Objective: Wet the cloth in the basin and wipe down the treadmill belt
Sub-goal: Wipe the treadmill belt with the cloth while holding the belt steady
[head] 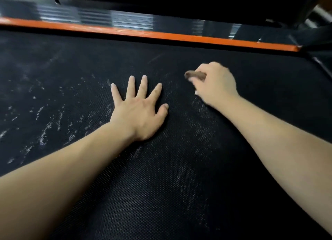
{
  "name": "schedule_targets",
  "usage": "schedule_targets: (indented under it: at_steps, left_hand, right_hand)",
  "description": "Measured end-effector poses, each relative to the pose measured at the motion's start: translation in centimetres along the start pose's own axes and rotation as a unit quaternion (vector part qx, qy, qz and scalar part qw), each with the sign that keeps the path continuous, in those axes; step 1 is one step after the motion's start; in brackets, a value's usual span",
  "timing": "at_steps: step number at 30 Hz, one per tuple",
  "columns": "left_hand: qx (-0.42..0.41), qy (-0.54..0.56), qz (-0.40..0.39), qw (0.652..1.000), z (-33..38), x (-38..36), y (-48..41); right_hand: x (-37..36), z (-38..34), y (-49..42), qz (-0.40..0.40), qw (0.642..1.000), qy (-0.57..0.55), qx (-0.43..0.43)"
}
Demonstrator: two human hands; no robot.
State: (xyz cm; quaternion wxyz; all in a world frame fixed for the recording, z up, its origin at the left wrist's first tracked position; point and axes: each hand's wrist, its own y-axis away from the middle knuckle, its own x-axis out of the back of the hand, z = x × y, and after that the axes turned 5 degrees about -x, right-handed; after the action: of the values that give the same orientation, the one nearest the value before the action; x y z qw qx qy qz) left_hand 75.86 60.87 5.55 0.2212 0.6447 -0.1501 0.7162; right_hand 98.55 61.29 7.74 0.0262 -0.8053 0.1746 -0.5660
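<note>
Shows pale streaks (45, 132) on the treadmill belt (161, 186) at left, not yet wiped. Braces with left hand (142, 112) flat, 5 fingers spread, likely for support. Grips brown cloth (195, 75) bunched in right hand (213, 85), down against the belt, likely for scrubbing force.

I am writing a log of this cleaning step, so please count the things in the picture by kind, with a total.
Hands: 2, the left hand lying flat, the right hand curled in a grip
Cloths: 1, the brown cloth in that grip
Belts: 1, the treadmill belt
Side strips: 1, the orange strip
Total: 5
</note>
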Motion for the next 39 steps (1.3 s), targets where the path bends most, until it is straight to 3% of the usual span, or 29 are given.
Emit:
schedule_targets:
  at_steps: [3, 5, 10, 16, 22, 27, 29, 35, 39]
  left_hand:
    - [-0.004, -0.005, 0.008, 1.0, -0.1, -0.1, -0.1]
    - [-0.007, -0.006, 0.013, 1.0, -0.2, -0.2, -0.1]
    - [-0.008, -0.005, 0.017, 1.0, -0.2, -0.3, -0.1]
    - [-0.009, -0.006, 0.023, 1.0, -0.2, -0.4, -0.1]
    - [-0.008, -0.005, 0.014, 1.0, 0.0, -0.2, -0.1]
    - [0.004, 0.003, -0.004, 1.0, 0.3, 0.5, -0.4]
    - [0.01, 0.021, -0.013, 1.0, 0.8, 1.0, -1.1]
    - [0.01, 0.01, 0.002, 1.0, 1.5, -0.1, -1.7]
    - [0.008, 0.004, 0.024, 1.0, 1.5, -0.5, -1.7]
  right_hand:
    - [-0.2, -1.9, 2.6, -0.061, 0.994, -0.021, 0.083]
    - [0.1, -1.3, 1.4, -0.052, 0.994, -0.003, 0.093]
    - [-0.8, 0.6, -5.2, 0.045, 0.997, 0.038, -0.055]
    - [-1.8, -2.6, -2.9, -0.057, 0.995, 0.002, 0.085]
    - [-1.6, 0.0, -8.4, 0.06, 0.993, 0.038, -0.094]
    - [-3.7, -5.3, -4.7, -0.036, 0.997, -0.022, 0.058]
    - [-3.4, -4.9, -4.9, -0.037, 0.996, -0.01, 0.081]
    - [-2.7, 0.2, -10.8, 0.075, 0.992, 0.039, -0.088]
    - [-4.6, -3.7, -9.5, 0.017, 1.0, -0.003, 0.021]
